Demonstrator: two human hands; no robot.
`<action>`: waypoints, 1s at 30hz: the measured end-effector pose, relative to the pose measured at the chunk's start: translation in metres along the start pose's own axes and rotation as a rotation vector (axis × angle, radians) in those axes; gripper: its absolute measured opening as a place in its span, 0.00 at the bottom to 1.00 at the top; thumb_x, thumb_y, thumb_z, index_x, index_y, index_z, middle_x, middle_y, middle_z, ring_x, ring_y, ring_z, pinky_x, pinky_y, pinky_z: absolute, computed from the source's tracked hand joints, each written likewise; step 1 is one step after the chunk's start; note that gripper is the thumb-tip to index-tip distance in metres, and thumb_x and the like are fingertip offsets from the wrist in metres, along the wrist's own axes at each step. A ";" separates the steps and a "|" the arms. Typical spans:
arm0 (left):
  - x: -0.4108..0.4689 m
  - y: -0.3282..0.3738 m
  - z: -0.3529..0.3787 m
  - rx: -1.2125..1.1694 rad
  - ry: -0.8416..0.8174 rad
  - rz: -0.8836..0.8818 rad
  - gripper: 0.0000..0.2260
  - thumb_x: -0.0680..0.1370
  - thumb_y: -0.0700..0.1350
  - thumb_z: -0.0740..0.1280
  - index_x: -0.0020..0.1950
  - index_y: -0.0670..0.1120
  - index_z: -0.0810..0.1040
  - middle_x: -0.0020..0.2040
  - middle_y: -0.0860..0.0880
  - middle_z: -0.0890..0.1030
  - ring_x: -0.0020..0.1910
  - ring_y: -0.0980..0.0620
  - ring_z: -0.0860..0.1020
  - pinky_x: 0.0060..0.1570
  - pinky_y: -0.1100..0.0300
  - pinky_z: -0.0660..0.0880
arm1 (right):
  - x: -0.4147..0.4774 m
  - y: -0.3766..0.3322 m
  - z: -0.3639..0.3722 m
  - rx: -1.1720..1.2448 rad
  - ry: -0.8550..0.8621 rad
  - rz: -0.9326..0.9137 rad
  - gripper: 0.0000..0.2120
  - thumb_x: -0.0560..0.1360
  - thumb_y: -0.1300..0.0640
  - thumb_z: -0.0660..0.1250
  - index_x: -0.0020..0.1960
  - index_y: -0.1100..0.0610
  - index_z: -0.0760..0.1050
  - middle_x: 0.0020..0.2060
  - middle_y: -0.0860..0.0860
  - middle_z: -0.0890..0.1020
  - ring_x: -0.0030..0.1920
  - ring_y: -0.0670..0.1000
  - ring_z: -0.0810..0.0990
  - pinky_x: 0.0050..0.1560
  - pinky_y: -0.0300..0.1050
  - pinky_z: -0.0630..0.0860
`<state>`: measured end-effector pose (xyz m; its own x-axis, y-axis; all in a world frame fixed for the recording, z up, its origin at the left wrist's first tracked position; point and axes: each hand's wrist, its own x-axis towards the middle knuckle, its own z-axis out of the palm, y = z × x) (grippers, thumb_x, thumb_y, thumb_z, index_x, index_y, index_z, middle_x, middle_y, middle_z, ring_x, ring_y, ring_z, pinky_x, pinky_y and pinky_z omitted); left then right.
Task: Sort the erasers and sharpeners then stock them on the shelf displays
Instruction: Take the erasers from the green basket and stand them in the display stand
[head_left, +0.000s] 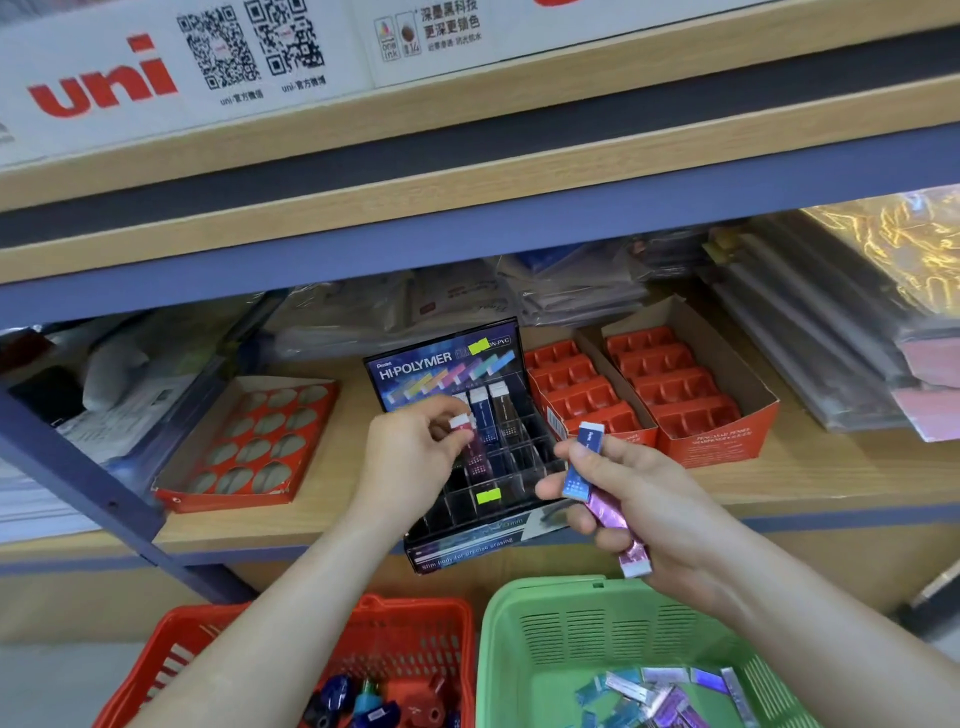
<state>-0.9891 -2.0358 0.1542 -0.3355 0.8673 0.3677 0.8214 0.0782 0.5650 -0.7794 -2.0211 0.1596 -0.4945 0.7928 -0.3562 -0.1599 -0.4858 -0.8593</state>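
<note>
A dark Hi-Polymer eraser display (447, 358) with clear slots stands on the wooden shelf; three slim erasers stand in its back row. My left hand (410, 457) pinches a red eraser (464, 423) over the display's slots. To the right of the display, my right hand (639, 504) grips a blue eraser (584, 460) and a pink-purple eraser (621, 535). Below, a green basket (519, 654) holds several loose slim erasers (670, 693). A red basket (415, 623) on its left holds several sharpeners (363, 701).
An orange tray with round holes (249, 441) lies left of the display. Two orange boxes with empty compartments (649, 395) stand to its right. Plastic-wrapped paper stacks (831, 338) fill the back and right of the shelf. A blue shelf post (93, 483) slants at left.
</note>
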 end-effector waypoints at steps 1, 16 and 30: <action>0.000 -0.003 0.003 0.044 0.000 0.065 0.09 0.70 0.41 0.76 0.49 0.47 0.84 0.39 0.55 0.77 0.36 0.60 0.74 0.40 0.77 0.67 | 0.000 0.000 0.000 -0.014 -0.003 -0.006 0.07 0.80 0.58 0.64 0.55 0.61 0.73 0.41 0.59 0.85 0.25 0.47 0.70 0.19 0.33 0.59; -0.010 0.017 -0.004 -0.115 -0.131 -0.027 0.03 0.76 0.46 0.69 0.45 0.53 0.80 0.41 0.57 0.81 0.36 0.60 0.75 0.39 0.67 0.71 | -0.004 0.001 -0.001 -0.332 -0.145 -0.036 0.09 0.80 0.63 0.63 0.56 0.58 0.80 0.33 0.50 0.80 0.26 0.44 0.64 0.24 0.37 0.56; -0.017 0.022 -0.030 -0.567 0.036 -0.251 0.04 0.73 0.35 0.73 0.43 0.44 0.82 0.36 0.44 0.83 0.34 0.49 0.81 0.37 0.61 0.79 | 0.002 -0.006 -0.011 0.089 -0.074 0.073 0.23 0.74 0.80 0.55 0.61 0.61 0.74 0.50 0.66 0.83 0.38 0.53 0.83 0.31 0.39 0.79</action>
<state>-0.9796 -2.0637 0.1825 -0.5102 0.8385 0.1915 0.3458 -0.0038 0.9383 -0.7700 -2.0132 0.1598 -0.5689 0.7262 -0.3861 -0.1944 -0.5749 -0.7948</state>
